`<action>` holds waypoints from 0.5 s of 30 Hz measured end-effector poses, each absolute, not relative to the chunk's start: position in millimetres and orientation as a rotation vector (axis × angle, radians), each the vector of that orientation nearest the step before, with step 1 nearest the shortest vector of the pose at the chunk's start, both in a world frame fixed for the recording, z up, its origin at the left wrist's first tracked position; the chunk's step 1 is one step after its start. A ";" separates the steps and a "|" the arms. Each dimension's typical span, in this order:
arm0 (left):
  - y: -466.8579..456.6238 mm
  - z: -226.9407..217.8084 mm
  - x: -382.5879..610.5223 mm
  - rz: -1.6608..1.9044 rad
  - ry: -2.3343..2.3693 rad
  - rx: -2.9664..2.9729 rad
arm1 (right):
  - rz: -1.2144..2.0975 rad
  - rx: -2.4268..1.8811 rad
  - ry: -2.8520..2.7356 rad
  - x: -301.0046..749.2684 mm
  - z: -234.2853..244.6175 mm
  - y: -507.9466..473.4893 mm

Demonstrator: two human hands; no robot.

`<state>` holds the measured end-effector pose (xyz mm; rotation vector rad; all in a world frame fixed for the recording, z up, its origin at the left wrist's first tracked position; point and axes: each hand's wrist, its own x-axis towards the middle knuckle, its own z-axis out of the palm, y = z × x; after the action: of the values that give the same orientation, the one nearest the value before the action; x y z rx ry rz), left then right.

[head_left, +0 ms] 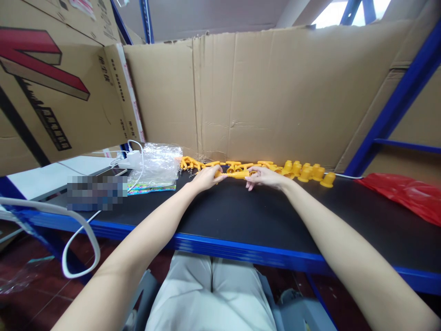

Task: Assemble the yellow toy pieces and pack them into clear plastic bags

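A long yellow plastic piece lies between my two hands, low over the black tabletop. My left hand is closed around its left end, thumb along the near side. At the other end, my right hand holds it between thumb and fingers, with the lower fingers curled beneath. Right behind the hands runs a row of yellow plastic parts. Branched yellow pieces with thin metal spirals sit to the left of my left hand. Several yellow cup-shaped pieces stand beyond my right hand.
Clear plastic bags and a blurred-out item lie at the left, near a white cable. A red plastic bag is at the right. Cardboard walls the back. A blue metal edge borders the table.
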<state>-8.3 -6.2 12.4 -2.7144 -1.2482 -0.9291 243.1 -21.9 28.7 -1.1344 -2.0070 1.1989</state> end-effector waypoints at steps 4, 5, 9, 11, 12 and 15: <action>-6.4 11.8 -7.6 -0.977 -1.238 -2.680 | 1.232 -1.128 -1.975 243.3 30.9 -22.0; -6.8 11.9 -7.2 -0.987 -1.237 -2.675 | 1.239 -1.143 -1.955 242.7 31.6 -22.5; -8.7 12.9 -5.8 -0.990 -1.240 -2.678 | 1.288 -1.250 -1.893 238.6 33.5 -24.7; -8.5 13.0 -5.7 -0.992 -1.240 -2.683 | 1.309 -1.262 -1.895 237.3 33.7 -25.2; -7.9 12.9 -5.8 -0.997 -1.239 -2.684 | 1.302 -1.249 -1.900 237.2 33.7 -25.2; -5.7 12.0 -6.1 -1.010 -1.241 -2.670 | 1.248 -1.183 -1.916 238.9 33.7 -24.8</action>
<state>-6.1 -5.7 12.0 -2.6700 -1.2415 -1.0099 238.9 -24.8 33.7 -1.1834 -1.9163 1.2480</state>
